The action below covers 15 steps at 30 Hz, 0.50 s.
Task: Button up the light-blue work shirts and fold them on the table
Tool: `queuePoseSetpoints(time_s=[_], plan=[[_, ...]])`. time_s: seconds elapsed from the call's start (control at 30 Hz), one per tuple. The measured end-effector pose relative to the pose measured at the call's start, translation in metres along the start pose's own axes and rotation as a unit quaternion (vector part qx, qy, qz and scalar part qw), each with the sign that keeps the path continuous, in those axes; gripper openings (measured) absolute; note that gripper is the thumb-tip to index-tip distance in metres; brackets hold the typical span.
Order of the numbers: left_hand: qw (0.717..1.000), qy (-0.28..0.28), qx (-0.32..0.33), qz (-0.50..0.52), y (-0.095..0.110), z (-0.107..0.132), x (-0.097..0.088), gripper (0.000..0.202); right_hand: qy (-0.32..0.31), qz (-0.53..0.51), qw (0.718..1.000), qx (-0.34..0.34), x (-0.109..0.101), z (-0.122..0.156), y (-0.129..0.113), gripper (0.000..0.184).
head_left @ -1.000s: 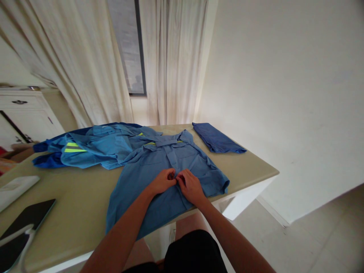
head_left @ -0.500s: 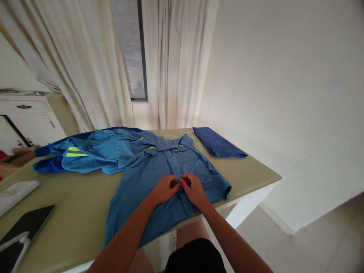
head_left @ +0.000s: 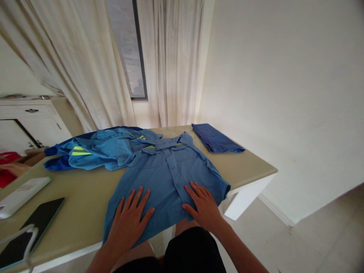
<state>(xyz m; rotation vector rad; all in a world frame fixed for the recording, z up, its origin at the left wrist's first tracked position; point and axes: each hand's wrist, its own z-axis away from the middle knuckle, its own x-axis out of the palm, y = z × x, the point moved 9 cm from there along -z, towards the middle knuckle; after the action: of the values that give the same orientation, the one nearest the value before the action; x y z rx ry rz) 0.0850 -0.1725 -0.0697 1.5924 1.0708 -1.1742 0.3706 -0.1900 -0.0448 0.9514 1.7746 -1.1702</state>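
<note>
A blue button-front work shirt [head_left: 159,178] lies spread on the table, its collar toward the window and its hem hanging over the near edge. Yellow reflective strips show near its collar. My left hand [head_left: 129,216] rests flat on the shirt's lower left, fingers spread. On the lower right, just beside the button placket, my right hand [head_left: 203,204] also lies flat with its fingers stretched out. Neither hand grips the cloth. The shirt's left side meets a heap of blue garments [head_left: 105,149] with a yellow-and-grey reflective band.
A folded dark blue garment [head_left: 217,138] lies at the table's far right. To the left are a white device [head_left: 24,195] and a dark tablet-like slab [head_left: 42,218] with a white cable. The tan table [head_left: 82,204] stands near a wall and curtains [head_left: 182,64].
Both hands have let go of the shirt's placket, where their fingers were pinched together. They have moved apart and toward me, opening flat on the cloth. The view has shifted slightly.
</note>
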Motion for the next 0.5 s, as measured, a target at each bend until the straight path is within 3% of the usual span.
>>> queuePoseSetpoints(time_s=[0.13,0.2,0.3,0.4,0.5], plan=[[0.998,-0.049,0.029,0.040,0.002,0.009,-0.006,0.070,0.004,0.013,1.000,0.008,-0.016,0.002,-0.010,0.051],[0.995,-0.064,0.037,0.069,-0.006,-0.009,-0.015,0.066,0.002,0.010,1.000,0.014,-0.025,-0.009,-0.009,0.047],[0.998,-0.012,0.008,0.067,-0.036,-0.058,-0.031,0.069,0.018,-0.007,1.000,-0.002,-0.029,-0.041,-0.009,0.045],[0.999,0.013,-0.041,0.023,-0.063,-0.096,-0.022,0.075,0.005,-0.024,0.999,-0.037,-0.010,-0.086,-0.016,0.057],[0.998,0.000,-0.068,-0.014,-0.068,-0.098,0.003,0.079,-0.028,-0.024,0.998,-0.049,0.020,-0.137,-0.026,0.066]])
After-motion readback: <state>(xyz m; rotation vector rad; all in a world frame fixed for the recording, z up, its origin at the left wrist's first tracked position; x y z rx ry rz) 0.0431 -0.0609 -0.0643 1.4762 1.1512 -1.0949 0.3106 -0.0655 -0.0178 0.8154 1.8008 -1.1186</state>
